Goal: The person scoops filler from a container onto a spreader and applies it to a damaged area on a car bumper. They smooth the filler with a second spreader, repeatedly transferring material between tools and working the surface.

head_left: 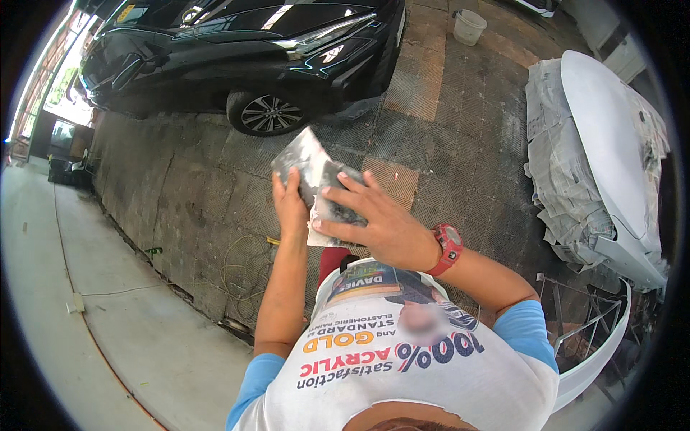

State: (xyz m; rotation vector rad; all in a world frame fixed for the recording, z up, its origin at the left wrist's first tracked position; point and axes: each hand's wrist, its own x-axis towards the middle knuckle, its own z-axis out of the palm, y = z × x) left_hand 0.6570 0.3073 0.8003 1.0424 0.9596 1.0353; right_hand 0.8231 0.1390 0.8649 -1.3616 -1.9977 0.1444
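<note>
Both my hands are raised in front of my chest and share one crumpled grey-and-white sheet [310, 159] that looks like sandpaper. My left hand [290, 205] grips its left edge from below, fingers closed against it. On the sheet's folded lower part lies my right hand [374, 219], fingers spread and pressing it, with a red watch [448, 248] on the wrist. The sheet's upper corner sticks up free above both hands. My white printed shirt with blue sleeves fills the bottom of the view.
A black car [237, 50] stands on the brick paving at the top. At the right is a white body panel [611, 136] over newspaper, with a white curved part [600, 348] on a metal stand below it. A white bucket [468, 26] sits far back. A thin yellow coil [244, 269] lies by the concrete walkway [86, 302].
</note>
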